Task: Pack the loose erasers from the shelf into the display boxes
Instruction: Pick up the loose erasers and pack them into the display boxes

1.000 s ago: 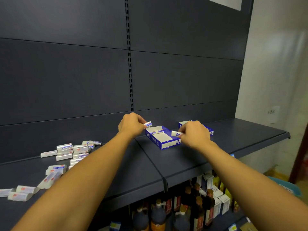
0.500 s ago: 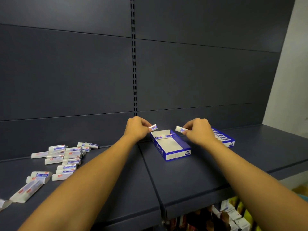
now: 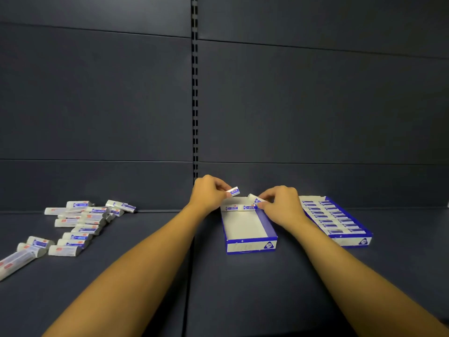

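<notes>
Dark slate-grey panels form the back wall behind a matching dark shelf, with a slotted upright running down the middle. On this shelf, near the back, sits a blue-and-white display box, open at the top and mostly bare inside, with one row of two erasers lying across its far end. The left hand hovers at the box's far left corner, its fingers pinching a small blue-and-white eraser just above the rim. The right hand reaches over the box's far right corner, fingers curled round another eraser that tilts down toward the row already inside. Just beside this box on the right stands a second display box, filled with two neat columns of erasers. Well apart to the left, a loose pile of wrapped erasers lies scattered on the shelf, some stacked on one another, trailing toward the left edge of the view.
</notes>
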Available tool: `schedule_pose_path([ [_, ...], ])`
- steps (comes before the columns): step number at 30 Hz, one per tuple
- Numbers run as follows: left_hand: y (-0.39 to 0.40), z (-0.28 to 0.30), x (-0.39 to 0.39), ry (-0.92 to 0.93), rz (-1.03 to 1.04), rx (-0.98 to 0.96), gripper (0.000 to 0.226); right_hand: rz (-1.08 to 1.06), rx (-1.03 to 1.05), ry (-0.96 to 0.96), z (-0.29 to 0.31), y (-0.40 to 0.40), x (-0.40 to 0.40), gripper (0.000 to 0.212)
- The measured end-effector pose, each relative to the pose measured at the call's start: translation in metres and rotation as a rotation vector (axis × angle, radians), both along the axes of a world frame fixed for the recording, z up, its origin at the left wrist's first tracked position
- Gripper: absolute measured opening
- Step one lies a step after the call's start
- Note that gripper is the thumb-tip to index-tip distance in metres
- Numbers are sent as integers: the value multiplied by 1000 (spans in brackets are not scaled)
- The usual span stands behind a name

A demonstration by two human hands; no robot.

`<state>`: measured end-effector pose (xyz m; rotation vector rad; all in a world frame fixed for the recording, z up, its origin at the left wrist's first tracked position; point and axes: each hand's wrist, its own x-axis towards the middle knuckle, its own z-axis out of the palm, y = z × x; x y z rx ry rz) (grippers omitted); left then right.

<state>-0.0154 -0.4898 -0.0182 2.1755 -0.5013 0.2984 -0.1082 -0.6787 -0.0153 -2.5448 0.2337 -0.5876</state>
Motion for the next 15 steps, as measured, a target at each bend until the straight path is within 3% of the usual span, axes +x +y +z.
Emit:
schedule_pose_path([
  [15, -14, -29, 21, -5, 1, 186, 13, 129, 42, -56, -31, -6, 36, 20],
])
